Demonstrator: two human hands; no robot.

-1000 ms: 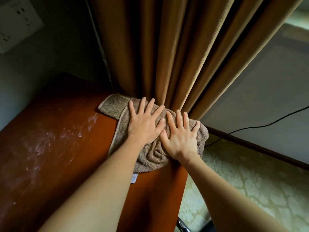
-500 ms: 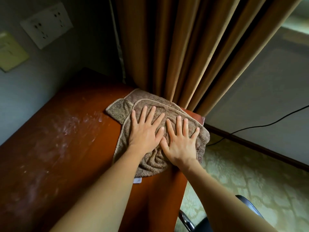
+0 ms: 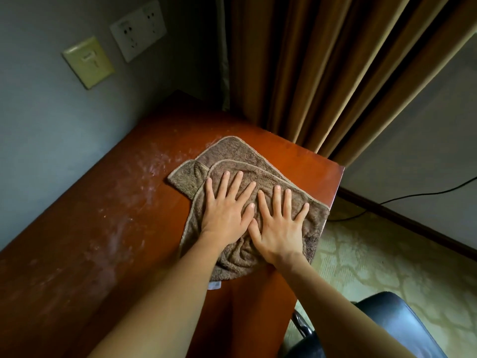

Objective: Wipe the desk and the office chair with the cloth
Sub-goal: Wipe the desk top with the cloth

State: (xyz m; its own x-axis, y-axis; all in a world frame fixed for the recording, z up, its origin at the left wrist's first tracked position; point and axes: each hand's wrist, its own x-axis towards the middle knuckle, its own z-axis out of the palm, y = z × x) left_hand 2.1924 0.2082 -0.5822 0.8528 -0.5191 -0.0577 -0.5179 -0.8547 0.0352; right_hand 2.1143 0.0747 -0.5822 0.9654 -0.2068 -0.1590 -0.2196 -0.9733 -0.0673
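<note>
Head view: cloth (image 3: 232,156) under left grip (image 3: 227,210) and right grip (image 3: 278,228), both splayed flat.

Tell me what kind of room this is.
Probably a hotel room or small office: a wooden desk by floor-length curtains, wall sockets, patterned carpet and a black office chair.

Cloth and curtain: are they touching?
Apart. The head view shows a strip of bare desk between the far edge of the cloth and the curtain.
</note>
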